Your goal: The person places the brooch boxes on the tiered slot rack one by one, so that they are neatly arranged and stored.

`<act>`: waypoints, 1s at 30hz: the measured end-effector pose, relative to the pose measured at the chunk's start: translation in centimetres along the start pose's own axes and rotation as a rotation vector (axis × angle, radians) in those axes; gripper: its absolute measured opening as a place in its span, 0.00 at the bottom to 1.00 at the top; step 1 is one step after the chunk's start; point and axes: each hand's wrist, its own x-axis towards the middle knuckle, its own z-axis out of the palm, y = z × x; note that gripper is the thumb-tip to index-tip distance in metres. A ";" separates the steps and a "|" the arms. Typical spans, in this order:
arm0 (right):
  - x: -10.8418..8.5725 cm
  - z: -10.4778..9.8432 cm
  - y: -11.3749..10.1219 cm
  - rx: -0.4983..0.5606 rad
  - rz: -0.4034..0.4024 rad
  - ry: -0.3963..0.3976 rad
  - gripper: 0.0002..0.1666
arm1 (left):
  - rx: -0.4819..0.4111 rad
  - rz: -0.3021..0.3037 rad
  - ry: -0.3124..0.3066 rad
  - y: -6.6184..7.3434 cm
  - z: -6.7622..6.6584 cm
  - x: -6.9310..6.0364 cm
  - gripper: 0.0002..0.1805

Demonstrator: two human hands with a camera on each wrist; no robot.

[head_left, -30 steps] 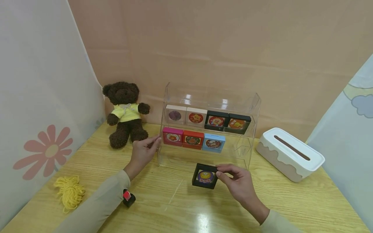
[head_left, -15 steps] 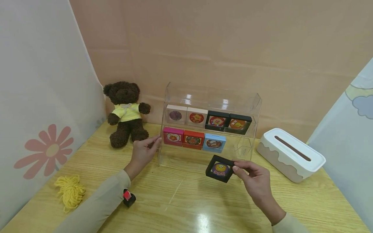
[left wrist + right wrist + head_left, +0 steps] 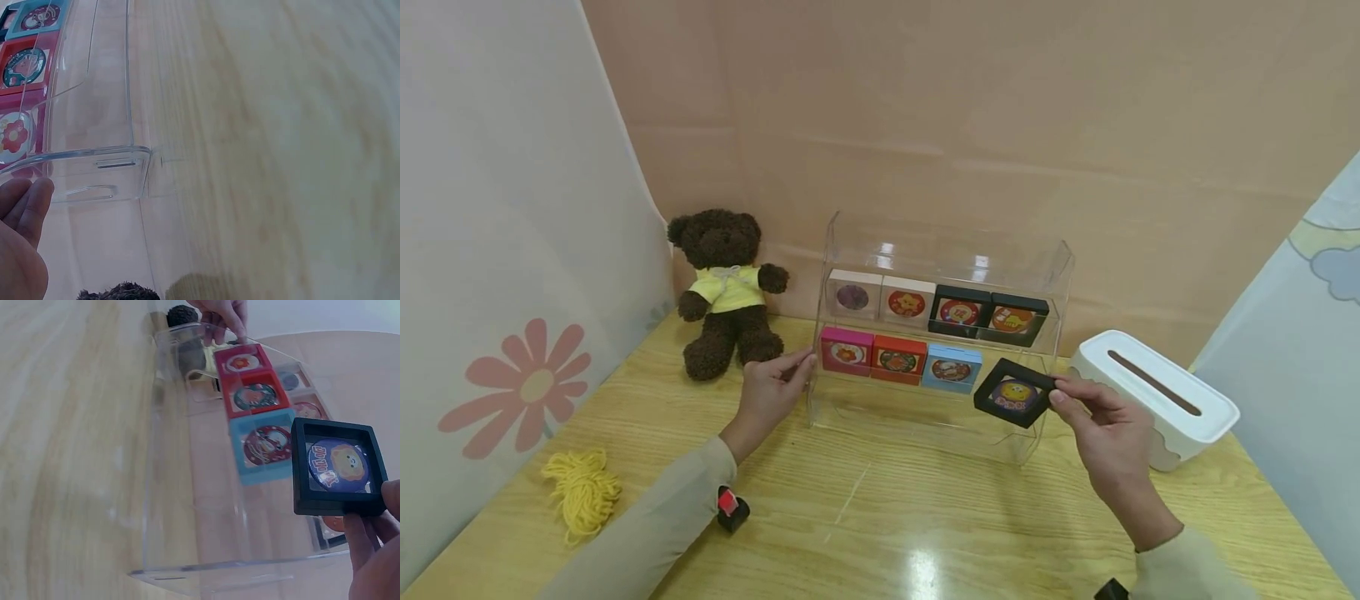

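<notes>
My right hand (image 3: 1108, 429) pinches a black square display frame (image 3: 1013, 394) by its right edge, thumb in front. A purple round badge with a yellow figure shows inside it, tilted, before the right end of the lower shelf. My left hand (image 3: 772, 400) pinches the left side edge of a clear acrylic display rack (image 3: 925, 421). Pink (image 3: 847, 352), red (image 3: 898, 360) and light blue (image 3: 952, 367) badge frames stand on the rack's lower shelf. In the right wrist view the held black frame (image 3: 337, 503) covers part of the shelves behind it.
Above them stand white frames (image 3: 906, 303) and black frames (image 3: 1019, 319). A brown teddy bear (image 3: 727, 287) sits left of the rack, a white tissue box (image 3: 1157, 387) right of it. Yellow yarn (image 3: 583, 493) lies at the table's left.
My right hand has carried the black frame up and to the right, from in front of the rack's base to the right end of the lower shelf. The left hand stays on the rack.
</notes>
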 end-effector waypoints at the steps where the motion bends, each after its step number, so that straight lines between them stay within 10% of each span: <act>1: 0.3 -0.2 -0.1 0.008 -0.015 0.003 0.08 | 0.006 0.003 -0.001 0.0 0.0 0.0 0.09; 30: 5.0 0.6 0.8 0.125 -0.158 0.128 0.08 | 0.017 -0.016 -0.012 -0.2 0.0 -0.2 0.09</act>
